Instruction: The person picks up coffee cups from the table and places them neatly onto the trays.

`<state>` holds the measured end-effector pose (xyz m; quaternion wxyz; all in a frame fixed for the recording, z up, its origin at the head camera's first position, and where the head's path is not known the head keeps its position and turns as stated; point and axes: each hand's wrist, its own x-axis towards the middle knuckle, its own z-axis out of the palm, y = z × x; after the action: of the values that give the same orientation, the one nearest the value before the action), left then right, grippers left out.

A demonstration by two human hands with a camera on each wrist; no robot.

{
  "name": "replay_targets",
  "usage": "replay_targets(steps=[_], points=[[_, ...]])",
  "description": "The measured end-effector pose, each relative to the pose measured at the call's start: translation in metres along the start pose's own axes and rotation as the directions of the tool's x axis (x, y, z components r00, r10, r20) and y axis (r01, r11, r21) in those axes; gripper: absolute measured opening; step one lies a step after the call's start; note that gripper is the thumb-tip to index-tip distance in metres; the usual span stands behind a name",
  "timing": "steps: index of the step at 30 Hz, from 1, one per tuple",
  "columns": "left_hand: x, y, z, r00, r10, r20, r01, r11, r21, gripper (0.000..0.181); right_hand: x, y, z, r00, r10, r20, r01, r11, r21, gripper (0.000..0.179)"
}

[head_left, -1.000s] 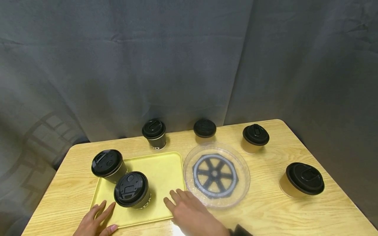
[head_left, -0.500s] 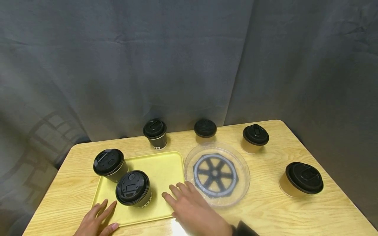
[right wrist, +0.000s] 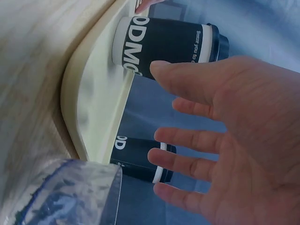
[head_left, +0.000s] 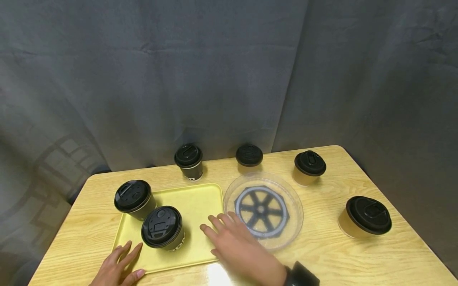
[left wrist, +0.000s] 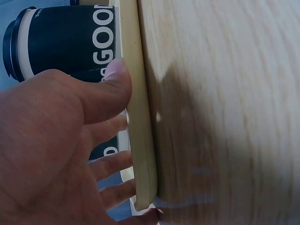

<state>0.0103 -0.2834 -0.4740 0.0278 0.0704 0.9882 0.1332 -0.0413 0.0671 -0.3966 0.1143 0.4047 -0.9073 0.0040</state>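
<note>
My left hand rests at the front left corner of a yellow tray, its fingers spread. In the left wrist view the thumb and fingertips touch the tray rim. On the tray stands a black-lidded paper coffee cup with white lettering, and a second coffee cup is at its back left. Above the tray's right side, beside a clear round plastic container, is my right hand, fingers spread and holding nothing. In the right wrist view the lettered cup lies beyond its thumb.
Behind the tray stands a small black coffee cup. Light brown cups with black lids stand at the back middle, back right and far right. A grey curtain hangs behind the wooden table.
My right hand has moved slightly forward and to the right, close to the clear container. My left hand stays at the tray corner, and the cups keep their places.
</note>
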Motion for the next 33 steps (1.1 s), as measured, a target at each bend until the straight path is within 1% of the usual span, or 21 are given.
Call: replay_targets(steps=[3, 6, 10, 13, 15, 21, 25, 29, 33], points=[[-0.001, -0.001, 0.001, 1.0, 0.003, -0.009, -0.003, 1.0, 0.001, 0.062, 0.002, 0.002, -0.001, 1.0, 0.007, 0.016, -0.007, 1.0, 0.028, 0.06], [-0.001, -0.001, 0.001, 1.0, 0.003, -0.013, -0.003, 1.0, -0.004, 0.062, 0.004, 0.006, -0.003, 0.999, 0.01, 0.054, -0.013, 0.998, 0.063, 0.064], [0.0, 0.0, 0.0, 1.0, -0.009, 0.007, 0.009, 1.0, -0.008, 0.064, 0.008, 0.012, -0.005, 0.992, 0.026, 0.121, -0.038, 0.995, 0.095, 0.071], [0.001, 0.0, 0.0, 1.0, -0.018, 0.019, 0.018, 1.0, -0.007, 0.065, 0.01, 0.016, -0.006, 0.988, 0.039, 0.148, -0.055, 0.993, 0.105, 0.074], [0.0, 0.0, 0.0, 1.0, -0.012, 0.013, 0.012, 1.0, -0.006, 0.064, 0.011, 0.018, -0.007, 0.988, 0.045, 0.151, -0.062, 0.992, 0.107, 0.075], [-0.001, 0.002, 0.0, 0.999, 0.012, -0.034, -0.012, 1.0, 0.002, 0.061, 0.013, 0.023, -0.012, 0.988, 0.055, 0.144, -0.071, 0.991, 0.11, 0.075], [-0.001, 0.002, 0.0, 0.999, 0.006, -0.033, -0.006, 1.0, 0.006, 0.062, 0.015, 0.024, -0.013, 0.991, 0.048, 0.123, -0.06, 0.994, 0.097, 0.075], [-0.001, 0.002, 0.0, 1.0, -0.001, -0.028, 0.001, 1.0, 0.006, 0.062, 0.019, 0.026, -0.014, 0.996, 0.031, 0.089, -0.036, 0.998, 0.054, 0.075], [-0.002, 0.002, 0.0, 0.999, 0.001, -0.036, -0.001, 1.0, 0.005, 0.062, 0.023, 0.028, -0.016, 0.996, 0.021, 0.083, -0.023, 0.999, 0.025, 0.073]])
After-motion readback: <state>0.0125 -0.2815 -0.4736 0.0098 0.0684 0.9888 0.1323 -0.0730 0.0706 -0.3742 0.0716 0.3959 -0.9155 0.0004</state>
